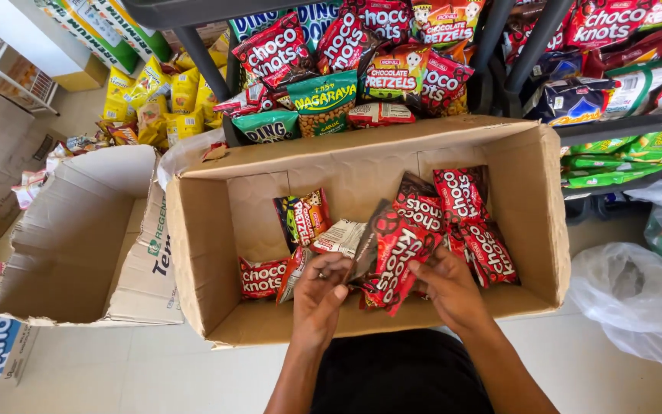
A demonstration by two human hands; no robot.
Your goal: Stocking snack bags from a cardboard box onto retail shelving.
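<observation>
Both hands, left hand (322, 285) and right hand (444, 285), grip red snack packets (392, 257) inside the cardboard box (201, 253); best gathered flat, edges aligned.

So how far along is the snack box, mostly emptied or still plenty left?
Mostly emptied: much of the cardboard box floor is bare, and the shelf above is packed with snack packets. In hand: the left hand and right hand grip a bunch of red packets. Left: a dozen or so packets, including a pretzel packet.
</observation>
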